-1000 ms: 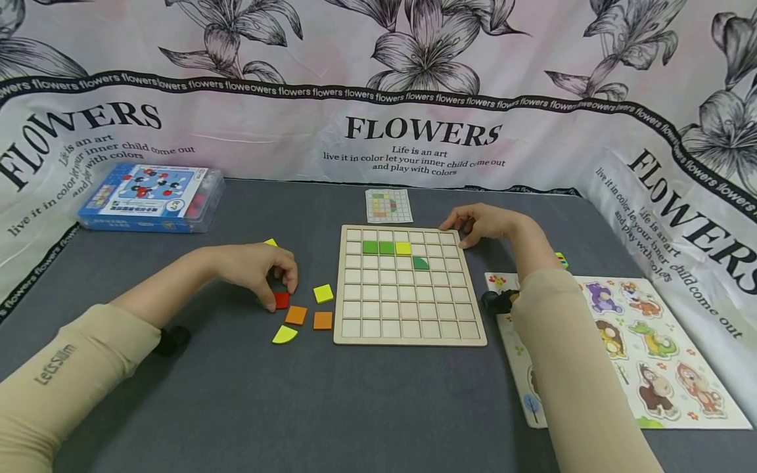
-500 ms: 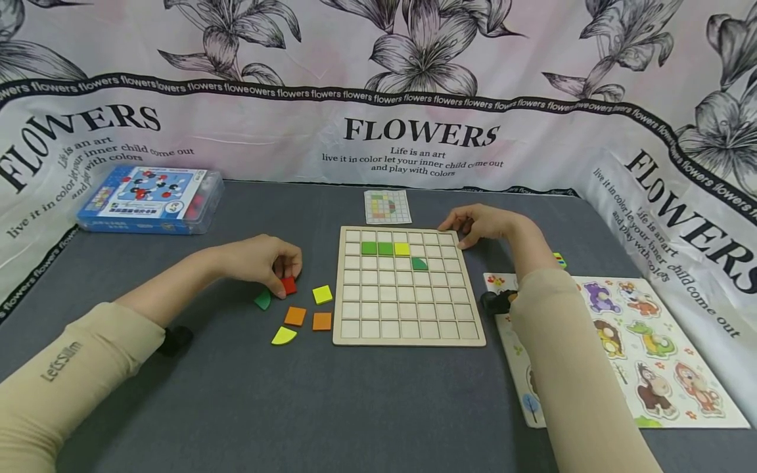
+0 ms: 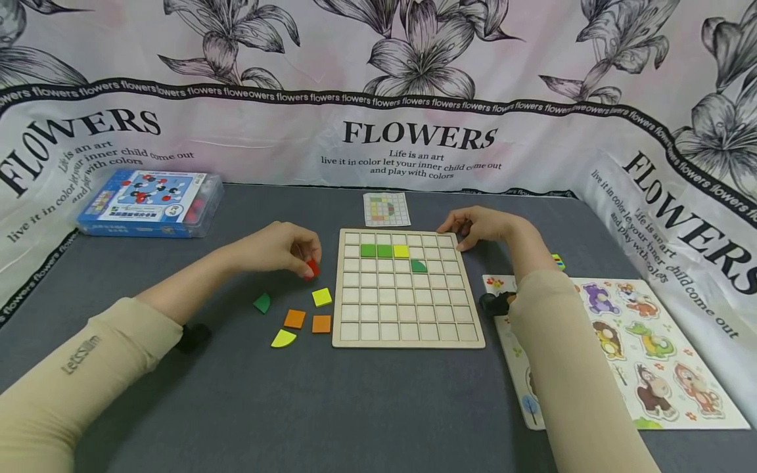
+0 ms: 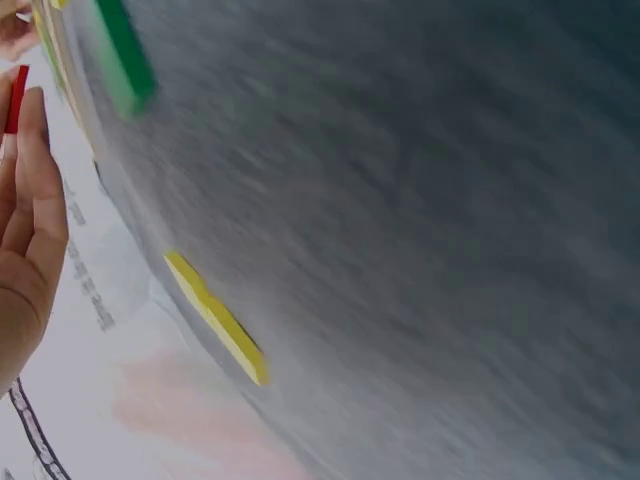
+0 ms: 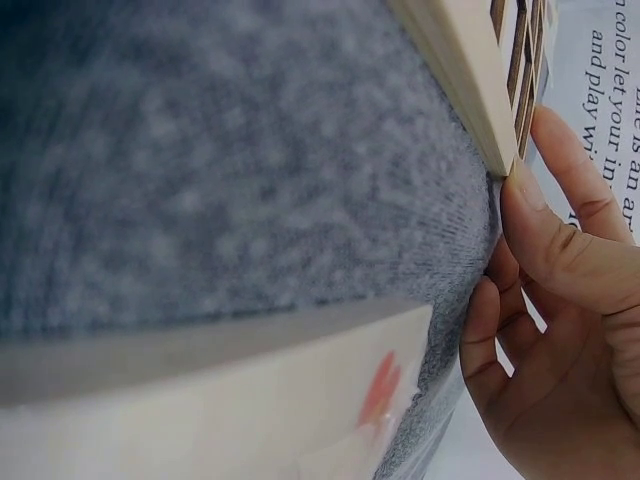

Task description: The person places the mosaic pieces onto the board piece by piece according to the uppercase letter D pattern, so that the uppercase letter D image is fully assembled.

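My left hand (image 3: 278,247) pinches a red tile (image 3: 313,268) between thumb and fingers, raised over the table left of the wooden grid board (image 3: 409,330). In the left wrist view the red tile (image 4: 17,98) stands on edge at the fingertips. At the board's far right corner, the thumb and index finger of my right hand (image 3: 486,225) grip the edge. Two green squares (image 3: 376,251), a yellow square (image 3: 401,251) and a green quarter-round (image 3: 418,266) lie in the board's cells. Left of it lie a yellow square (image 3: 322,297), orange squares (image 3: 294,319) and a yellow quarter-round (image 3: 284,339).
A green piece (image 3: 262,303) lies below my left wrist. The left wrist view shows a yellow piece (image 4: 215,315), hidden in the head view. A printed pattern card (image 3: 387,209) lies behind the board, a blue box (image 3: 148,202) back left, an animal puzzle board (image 3: 680,341) right.
My left hand has picked up the red tile and carried it right, toward the grid board, uncovering the green piece. My right hand stays at the board's corner.
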The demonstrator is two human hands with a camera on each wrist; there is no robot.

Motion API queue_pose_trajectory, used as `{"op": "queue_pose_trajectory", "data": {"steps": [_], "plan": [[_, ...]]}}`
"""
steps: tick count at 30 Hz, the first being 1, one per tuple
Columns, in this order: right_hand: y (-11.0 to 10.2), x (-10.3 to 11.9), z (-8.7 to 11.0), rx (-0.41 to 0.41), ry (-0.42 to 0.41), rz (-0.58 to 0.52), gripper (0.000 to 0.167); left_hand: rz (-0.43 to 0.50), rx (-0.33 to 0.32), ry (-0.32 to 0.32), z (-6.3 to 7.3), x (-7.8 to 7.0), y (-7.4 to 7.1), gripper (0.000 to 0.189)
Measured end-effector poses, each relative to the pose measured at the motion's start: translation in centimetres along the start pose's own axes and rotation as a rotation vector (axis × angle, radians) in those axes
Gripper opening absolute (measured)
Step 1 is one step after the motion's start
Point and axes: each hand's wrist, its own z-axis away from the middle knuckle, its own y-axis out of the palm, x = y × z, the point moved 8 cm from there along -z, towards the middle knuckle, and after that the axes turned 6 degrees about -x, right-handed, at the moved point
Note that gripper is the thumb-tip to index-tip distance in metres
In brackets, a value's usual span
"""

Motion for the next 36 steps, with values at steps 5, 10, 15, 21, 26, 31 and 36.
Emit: {"op": "queue_pose_trajectory", "data": {"steps": [5,10,15,21,26,31,36], "plan": [[0.0,-0.1,0.0,-0.003,0.003,0.002,0.048,0.101,-0.052,-0.044,-1.2,-1.0,0.2,0.015],[-0.1,-0.2,-0.1,-0.001,0.0,-0.002,0.048,0.186,-0.102,-0.1,-2.3,-2.3,0.8,0.018],[-0.1,-0.2,-0.1,-0.001,0.001,-0.009,0.048,0.239,-0.177,-0.132,-3.3,-3.4,1.6,0.02],[-0.1,-0.2,-0.1,-0.003,0.004,-0.004,0.048,0.39,-0.204,-0.197,-4.4,-4.0,3.3,0.022],[0.0,-0.2,-0.1,-0.003,0.0,0.001,0.048,0.479,-0.196,-0.273,-5.5,-4.4,5.3,0.022],[0.0,-0.1,-0.1,-0.006,0.0,-0.003,0.048,0.561,-0.193,-0.356,-6.5,-4.7,7.0,0.02],[0.0,-0.2,-0.1,-0.006,0.003,0.0,0.047,0.54,-0.206,-0.368,-7.4,-5.1,7.6,0.02]]}}
